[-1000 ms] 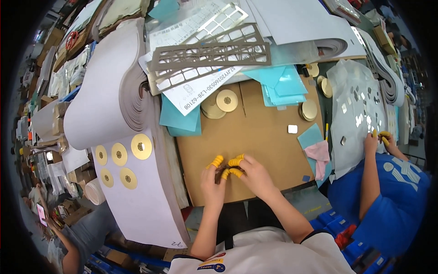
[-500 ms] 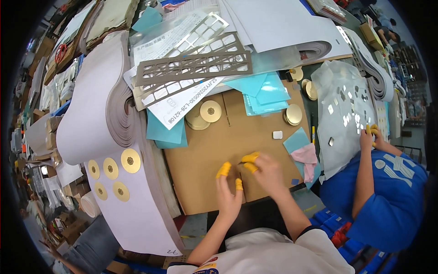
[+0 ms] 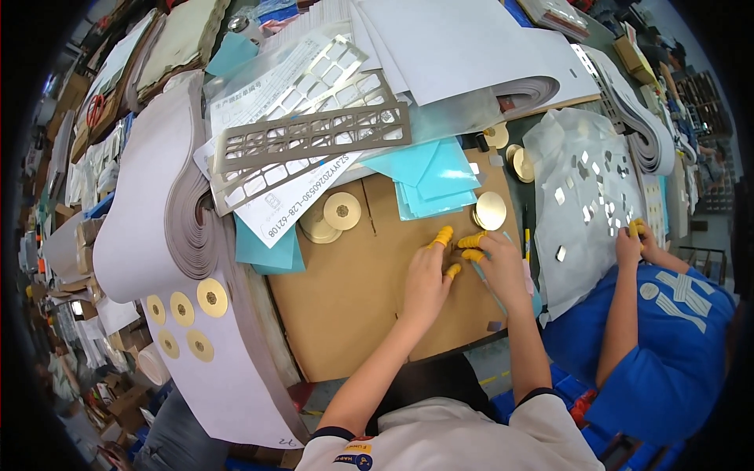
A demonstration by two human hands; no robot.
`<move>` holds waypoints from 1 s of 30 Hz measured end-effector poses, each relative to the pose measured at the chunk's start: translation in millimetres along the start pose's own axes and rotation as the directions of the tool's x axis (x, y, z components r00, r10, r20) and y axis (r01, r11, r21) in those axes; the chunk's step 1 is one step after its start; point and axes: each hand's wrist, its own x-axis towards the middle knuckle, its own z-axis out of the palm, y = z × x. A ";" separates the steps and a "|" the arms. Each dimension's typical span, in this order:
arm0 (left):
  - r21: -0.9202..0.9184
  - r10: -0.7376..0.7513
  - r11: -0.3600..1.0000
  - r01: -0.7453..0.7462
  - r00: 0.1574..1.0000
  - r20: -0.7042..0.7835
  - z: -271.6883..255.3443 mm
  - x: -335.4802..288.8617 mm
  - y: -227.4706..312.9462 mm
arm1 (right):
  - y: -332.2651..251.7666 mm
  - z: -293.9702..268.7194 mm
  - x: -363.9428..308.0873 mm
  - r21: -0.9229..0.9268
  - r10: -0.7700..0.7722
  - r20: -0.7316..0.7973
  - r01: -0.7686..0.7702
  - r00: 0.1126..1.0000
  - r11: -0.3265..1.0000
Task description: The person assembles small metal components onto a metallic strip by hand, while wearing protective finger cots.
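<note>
My left hand point(image 3: 426, 281) reaches over the brown cardboard point(image 3: 330, 302), its thumb apart from its stretched fingers and nothing visible between them. Yellow finger cots cover the tips of both hands. My right hand point(image 3: 503, 269) is beside it on the right, thumb and fingers pinched together; a tiny dark bit seems to be at their tips, too small to name. Just beyond the hands are gold discs point(image 3: 492, 210) and light-blue sheets point(image 3: 438, 188). Another blue sheet point(image 3: 488, 284) lies partly hidden under my right hand and forearm.
Paper strips and perforated grey frames point(image 3: 314, 133) lie at the back. More gold discs point(image 3: 342, 211) rest on the cardboard; others sit on a white paper stack point(image 3: 188, 377) at left. At right, a co-worker in blue point(image 3: 640, 345) handles pieces beside a plastic sheet point(image 3: 550, 149) holding small squares.
Both hands have moved right and away from me, toward the gold discs. The small white square and most of the pink cloth are now hidden by my right hand and arm. The view has shifted slightly.
</note>
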 end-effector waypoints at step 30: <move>-0.197 -0.218 0.958 0.208 0.976 -0.028 -29.4 3.1 7.7 | -47.5 -31.9 7.3 -0.217 0.051 0.102 -0.028 0.993 0.976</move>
